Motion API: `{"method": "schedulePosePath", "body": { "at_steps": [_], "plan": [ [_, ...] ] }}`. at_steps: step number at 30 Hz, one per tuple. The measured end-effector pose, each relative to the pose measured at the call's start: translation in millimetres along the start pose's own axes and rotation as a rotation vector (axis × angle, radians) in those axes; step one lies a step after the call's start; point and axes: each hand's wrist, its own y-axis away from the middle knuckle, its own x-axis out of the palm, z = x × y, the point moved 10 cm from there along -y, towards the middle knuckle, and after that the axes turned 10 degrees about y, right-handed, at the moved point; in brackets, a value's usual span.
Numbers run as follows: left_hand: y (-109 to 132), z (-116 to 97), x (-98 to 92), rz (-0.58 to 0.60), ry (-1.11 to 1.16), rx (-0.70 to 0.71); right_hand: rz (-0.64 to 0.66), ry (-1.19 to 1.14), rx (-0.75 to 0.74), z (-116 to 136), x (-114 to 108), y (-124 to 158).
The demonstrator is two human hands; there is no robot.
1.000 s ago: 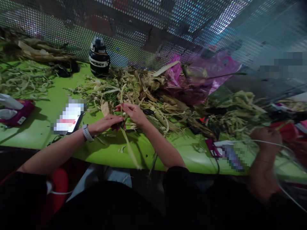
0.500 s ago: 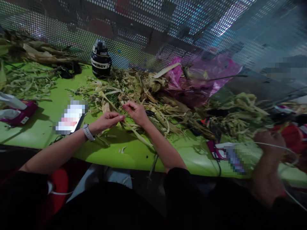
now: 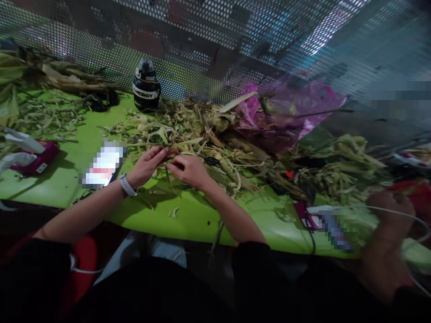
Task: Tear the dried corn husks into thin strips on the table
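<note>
Over the near side of a pile of dry, husk-like plant strips (image 3: 215, 121), my two hands work close together. My left hand (image 3: 148, 165), with a white watch band (image 3: 127, 185) at its wrist, is closed in a pinch on a plant stem. A pale leaf strip (image 3: 188, 143) sticks out rightward beyond its fingertips. My right hand (image 3: 191, 170) has thumb and forefinger pinched together just below the left fingertips, at the lower part of the same greenish stem. The fingers partly hide the stem.
Behind the pile stand a black bottle (image 3: 146, 87) and a pink plastic bag (image 3: 279, 121). A lit phone (image 3: 104, 165) and a purple power strip (image 3: 42, 157) lie leftward. At right are another phone (image 3: 335, 231), a white cable and another person's hand (image 3: 392, 206). Perforated metal rises behind.
My left hand has risen slightly, and my right hand has come down to below its fingertips. The leaf strip now points rightward. The whole view has shifted a little.
</note>
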Motion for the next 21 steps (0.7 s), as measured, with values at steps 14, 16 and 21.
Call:
{"method": "schedulePosePath", "body": {
  "at_steps": [14,16,21],
  "plan": [
    [-0.8,-12.0,-1.0,-0.048,-0.005,-0.025,0.543,-0.728,0.117,4.4,59.4,12.3],
    [-0.6,-14.0,-0.8,-0.047,0.044,-0.028,0.585,-0.723,0.070,11.9,61.1,14.4],
    [-1.5,-11.5,-9.1,-0.094,0.100,-0.109,0.475,-0.660,0.163,-5.2,59.5,6.7]
  ]
}}
